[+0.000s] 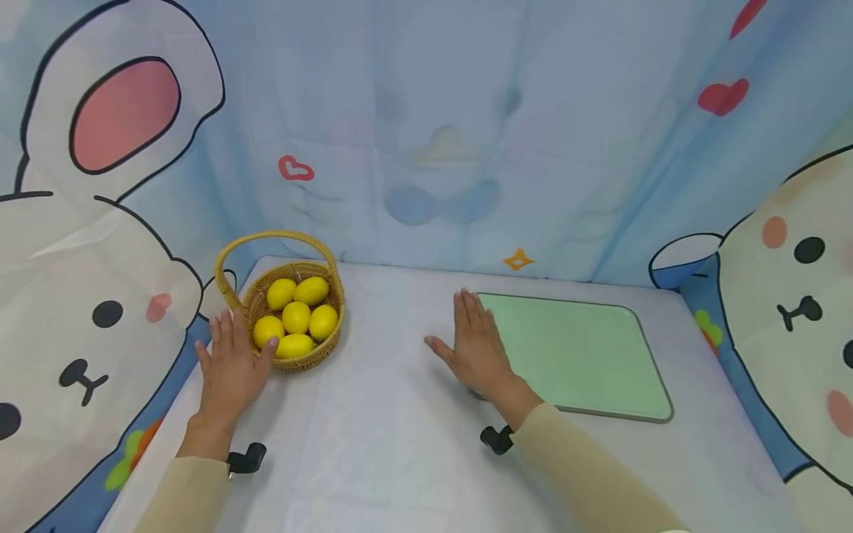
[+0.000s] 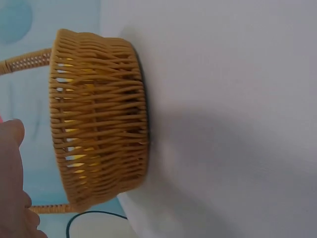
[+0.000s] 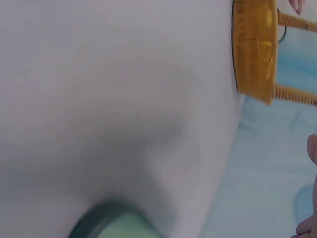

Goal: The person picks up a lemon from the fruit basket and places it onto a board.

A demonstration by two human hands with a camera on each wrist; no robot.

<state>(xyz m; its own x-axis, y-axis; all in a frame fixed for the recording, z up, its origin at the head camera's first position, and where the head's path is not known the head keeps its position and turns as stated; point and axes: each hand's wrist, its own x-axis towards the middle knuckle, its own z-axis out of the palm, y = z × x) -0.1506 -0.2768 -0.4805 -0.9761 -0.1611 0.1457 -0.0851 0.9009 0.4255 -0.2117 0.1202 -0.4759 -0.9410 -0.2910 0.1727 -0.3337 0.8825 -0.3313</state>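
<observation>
left hand (image 1: pixel 233 370), fingers straight and a little apart, just beside the woven basket (image 1: pixel 308 362) of yellow lemons (image 1: pixel 296 317) on the white table (image 1: pixel 380 429), right hand (image 1: pixel 483 355), fingers straight and together, thumb apart, near the left edge of green board (image 1: pixel 580 355)

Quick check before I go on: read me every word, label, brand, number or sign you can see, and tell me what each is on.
None: no readable text in any view.
Basket, lemons and green board: no lettering visible.
Backdrop: pictures only, such as a red heart and an orange star.
Black wrist pieces: too small to tell if marked.
</observation>
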